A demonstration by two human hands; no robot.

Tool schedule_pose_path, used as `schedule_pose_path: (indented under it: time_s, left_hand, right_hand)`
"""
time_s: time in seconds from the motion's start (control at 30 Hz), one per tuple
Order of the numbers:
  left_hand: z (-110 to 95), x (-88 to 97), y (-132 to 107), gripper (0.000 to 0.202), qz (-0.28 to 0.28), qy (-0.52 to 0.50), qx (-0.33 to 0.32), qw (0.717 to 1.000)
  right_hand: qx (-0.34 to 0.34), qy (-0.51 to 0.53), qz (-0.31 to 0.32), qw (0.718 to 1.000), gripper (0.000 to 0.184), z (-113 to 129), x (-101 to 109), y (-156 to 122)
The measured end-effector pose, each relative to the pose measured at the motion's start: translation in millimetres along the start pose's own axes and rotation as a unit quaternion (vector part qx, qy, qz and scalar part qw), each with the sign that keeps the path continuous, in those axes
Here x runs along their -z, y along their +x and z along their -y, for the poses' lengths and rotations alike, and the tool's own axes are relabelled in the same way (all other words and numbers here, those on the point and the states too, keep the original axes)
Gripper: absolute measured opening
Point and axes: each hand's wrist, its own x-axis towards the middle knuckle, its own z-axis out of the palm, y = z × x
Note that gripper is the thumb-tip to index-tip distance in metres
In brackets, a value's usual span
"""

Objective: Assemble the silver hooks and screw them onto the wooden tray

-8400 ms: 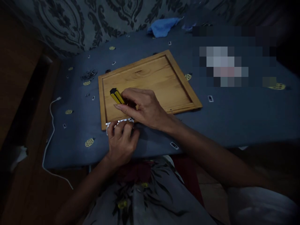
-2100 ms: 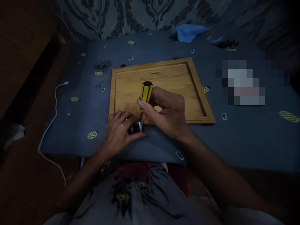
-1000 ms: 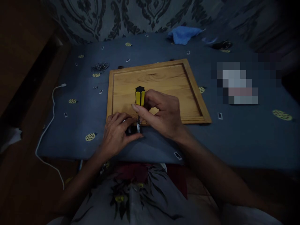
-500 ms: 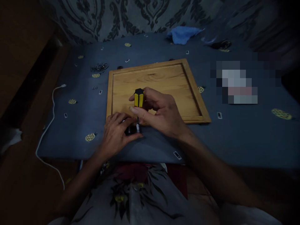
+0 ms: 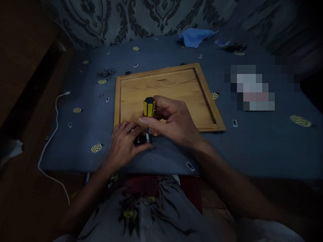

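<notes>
Screwdriver (image 5: 149, 107) is standing upright at the near edge of the wooden panel (image 5: 176, 84), its tip on a small metal fitting (image 5: 144, 138). The right hand (image 5: 175, 122) is gripping its handle, the fingers shifting round since a moment ago, so the turning is continuing; the left hand (image 5: 124, 144) is pinching the fitting.

1 view, head-worn: the camera looks forward and down from above the person's lap (image 5: 151, 208), across the blue-covered table (image 5: 252, 148) to the patterned backdrop (image 5: 141, 16). it is close: left hand (image 5: 124, 144) and right hand (image 5: 176, 122) fill mid-frame; the table's near edge runs just below them.
</notes>
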Motion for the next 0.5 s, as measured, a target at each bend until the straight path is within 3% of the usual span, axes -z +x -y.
schedule_pose_path:
  time_s: [0.33, 0.5]
  left_hand:
    - [0.4, -0.5, 0.2, 0.045, -0.015, 0.007, -0.015, 1.000]
    - [0.5, -1.3, -0.3, 0.044, -0.023, 0.021, -0.023, 0.999]
  right_hand:
    - [0.024, 0.052, 0.073, 0.996, 0.017, 5.1, 2.4, 1.3]
    - [0.036, 0.049, 0.039, 0.997, 0.027, 4.5, 0.6, 0.8]
